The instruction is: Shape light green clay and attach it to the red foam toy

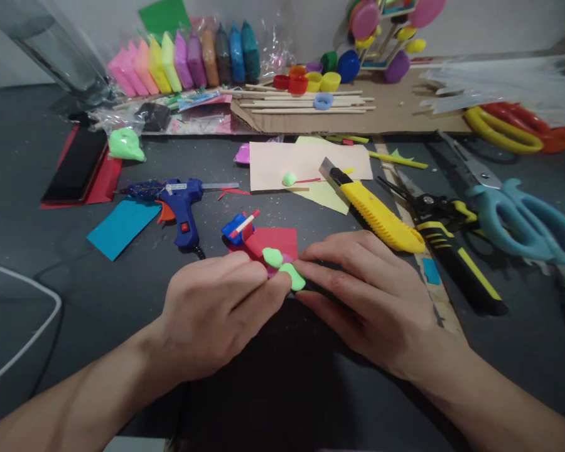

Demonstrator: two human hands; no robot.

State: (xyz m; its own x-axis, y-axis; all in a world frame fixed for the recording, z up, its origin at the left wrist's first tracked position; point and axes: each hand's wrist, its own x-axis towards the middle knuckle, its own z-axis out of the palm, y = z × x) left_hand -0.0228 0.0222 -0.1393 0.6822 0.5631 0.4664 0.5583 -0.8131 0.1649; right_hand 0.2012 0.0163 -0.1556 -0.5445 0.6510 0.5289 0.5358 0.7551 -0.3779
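Two flattened bright green clay pieces, an upper one (272, 257) and a lower one (292, 277), lie between my hands, with a bit of pink beneath them. My left hand (223, 304) is curled closed, thumb and fingertips pinching at the lower green piece. From the other side my right hand (374, 298) holds the same piece's edge with its fingertips, thumb below. The exact contact is partly hidden by the fingers. Just behind them a red paper (280, 242) lies on the table, beside a small blue piece (235, 229) with a red-and-white stick across it.
A blue glue gun (183, 207) lies left, a yellow utility knife (376, 213) right. Further right are pliers (461, 263) and light-blue scissors (522, 220). Clay packs (188, 59), wooden sticks (306, 103) and a phone (78, 163) sit further back. A white cable (42, 295) curves at left.
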